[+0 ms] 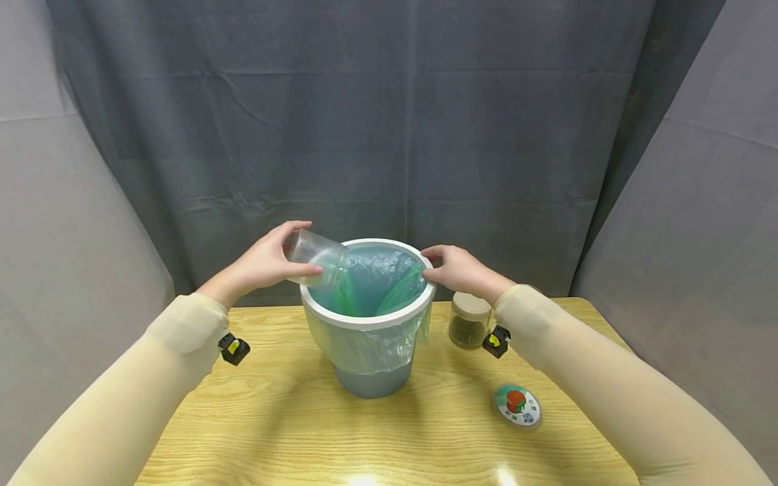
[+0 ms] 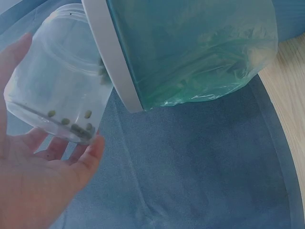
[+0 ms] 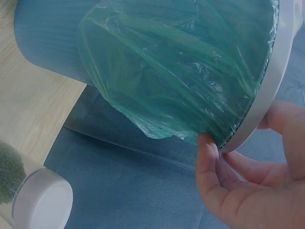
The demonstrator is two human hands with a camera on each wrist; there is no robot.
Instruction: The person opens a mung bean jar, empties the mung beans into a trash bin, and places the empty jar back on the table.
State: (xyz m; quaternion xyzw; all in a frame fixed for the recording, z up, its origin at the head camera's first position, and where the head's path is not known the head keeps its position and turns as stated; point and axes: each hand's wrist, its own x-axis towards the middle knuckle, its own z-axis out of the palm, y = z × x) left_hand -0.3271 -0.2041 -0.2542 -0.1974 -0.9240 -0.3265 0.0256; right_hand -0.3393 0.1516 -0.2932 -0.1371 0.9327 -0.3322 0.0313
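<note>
My left hand [image 1: 264, 260] grips a clear plastic jar [image 1: 319, 253], tilted with its mouth over the left rim of a blue-grey trash bin [image 1: 373, 383]. Several small green beans [image 2: 66, 121] lie along the lower wall of the jar in the left wrist view, and a few more are near its mouth. A thin green bag [image 1: 371, 351] lines the bin and folds down outside under the white rim [image 1: 367, 322]. On the bin's right side, my right hand [image 1: 462, 272] pinches the rim between thumb and fingers, as the right wrist view shows.
Right of the bin, a jar [image 1: 469, 331] of small green beans with a beige lid stands on the wooden table [image 1: 255, 412]. Nearer me lies a round disc [image 1: 517, 405] with a red picture and print. Grey curtains [image 1: 340, 135] hang behind and at both sides.
</note>
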